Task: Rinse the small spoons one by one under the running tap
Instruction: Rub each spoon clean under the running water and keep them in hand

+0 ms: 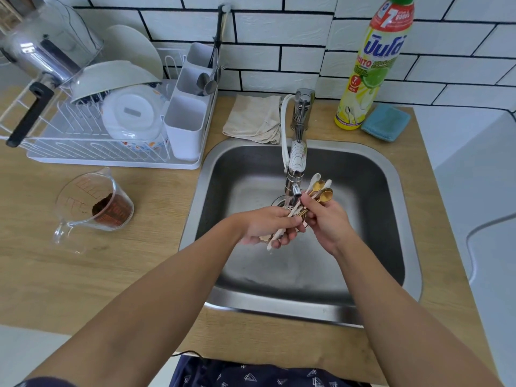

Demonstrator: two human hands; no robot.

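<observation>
- Wooden counter (134, 275) w/ white tiled wall behind; steel sink (307, 308) set into it, right of centre.
- Far left: white dish rack (92, 152) holds bowls, a lid, a pan; its cutlery caddy (185, 129) has a few utensils at the back, front pocket looks bare.
- Glass measuring jug (93, 203) in front of rack, brown grounds inside.
- Folded cloth (254, 118) beside tap base.
- Left hand (268, 227) over sink, fingers curled around handle end of a bundle of small spoons (315, 191).
- Tap spout (294, 174) directly above bundle; running water cannot be confirmed, stream not visible.
- Right hand (328, 222) touching bundle, thumb and fingertips pinching near the bowl ends, apparently separating one.
- Detergent bottle (374, 68) and blue sponge (386, 122) at right rear.
- Progress, est.: early. All spoons seen are bunched together; none seen set aside. One-by-one rinsing mostly outstanding.
</observation>
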